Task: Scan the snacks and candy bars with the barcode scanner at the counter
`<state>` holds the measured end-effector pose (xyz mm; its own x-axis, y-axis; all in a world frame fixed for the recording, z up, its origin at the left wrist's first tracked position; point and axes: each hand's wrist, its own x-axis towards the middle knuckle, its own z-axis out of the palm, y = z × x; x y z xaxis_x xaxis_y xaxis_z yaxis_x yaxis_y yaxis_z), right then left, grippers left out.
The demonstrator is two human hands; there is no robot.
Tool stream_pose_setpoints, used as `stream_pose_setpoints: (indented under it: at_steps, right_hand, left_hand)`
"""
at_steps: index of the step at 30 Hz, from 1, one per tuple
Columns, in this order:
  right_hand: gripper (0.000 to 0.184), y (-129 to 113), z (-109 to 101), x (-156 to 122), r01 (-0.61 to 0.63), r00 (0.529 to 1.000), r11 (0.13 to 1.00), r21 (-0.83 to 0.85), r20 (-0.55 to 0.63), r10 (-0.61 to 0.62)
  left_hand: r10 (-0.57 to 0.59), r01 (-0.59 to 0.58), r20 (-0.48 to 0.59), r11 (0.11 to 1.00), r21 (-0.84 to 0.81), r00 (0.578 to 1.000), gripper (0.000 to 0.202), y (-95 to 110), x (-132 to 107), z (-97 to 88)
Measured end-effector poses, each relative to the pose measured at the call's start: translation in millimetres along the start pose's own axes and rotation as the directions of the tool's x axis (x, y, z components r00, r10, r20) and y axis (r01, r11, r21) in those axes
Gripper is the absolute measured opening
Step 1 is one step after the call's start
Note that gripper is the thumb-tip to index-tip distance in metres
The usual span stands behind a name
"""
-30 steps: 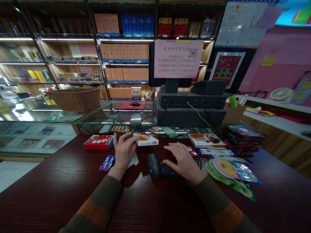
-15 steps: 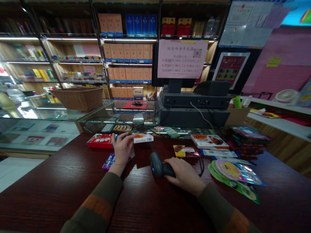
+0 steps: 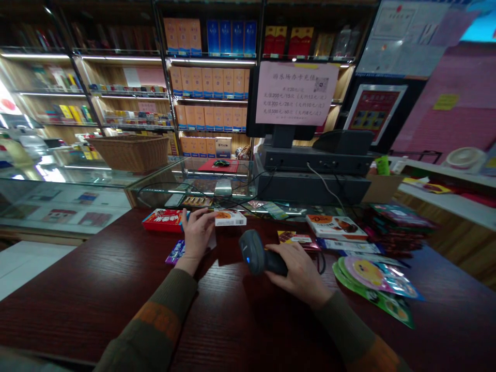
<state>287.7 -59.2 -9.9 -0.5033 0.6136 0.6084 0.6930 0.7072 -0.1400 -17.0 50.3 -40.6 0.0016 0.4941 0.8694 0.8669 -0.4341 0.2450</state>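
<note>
My right hand (image 3: 295,268) is wrapped round the handle of a dark barcode scanner (image 3: 256,252) and holds it lifted off the dark wooden counter (image 3: 96,289), its head with a blue light tilted up to the left. My left hand (image 3: 197,235) grips the near end of a small white box with an orange print (image 3: 231,217), holding it just above the counter's far edge. A red flat box (image 3: 163,219) lies left of that hand, and a purple packet (image 3: 175,251) lies beside its wrist.
Right of the scanner lie a yellow-brown packet (image 3: 296,238), a white-orange box (image 3: 335,226), round colourful packets (image 3: 374,276) and a stack of dark packets (image 3: 399,222). Behind stand a glass case (image 3: 77,194), a wicker basket (image 3: 129,151), a register with a pink notice (image 3: 297,93), and stocked shelves.
My right hand closed round the scanner, which lay on the counter, and raised it. My left hand took hold of the white box and lifted its near end slightly.
</note>
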Motion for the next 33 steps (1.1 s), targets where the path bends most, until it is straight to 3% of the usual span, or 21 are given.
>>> stream_pose_setpoints:
  at_steps: [24,33]
  right_hand:
    - [0.036,-3.3,-7.1,0.5,-0.005,0.999,0.998,0.067,0.054,0.002]
    - [0.053,-0.1,-2.6,-1.9,-0.046,0.985,0.994,0.094,0.168,0.030]
  left_hand:
    - [0.008,-0.008,0.009,1.000,-0.030,1.000,0.022,-0.4,0.0,-1.4]
    - [0.003,-0.003,0.018,1.000,-0.013,1.000,0.020,2.0,1.1,-2.9]
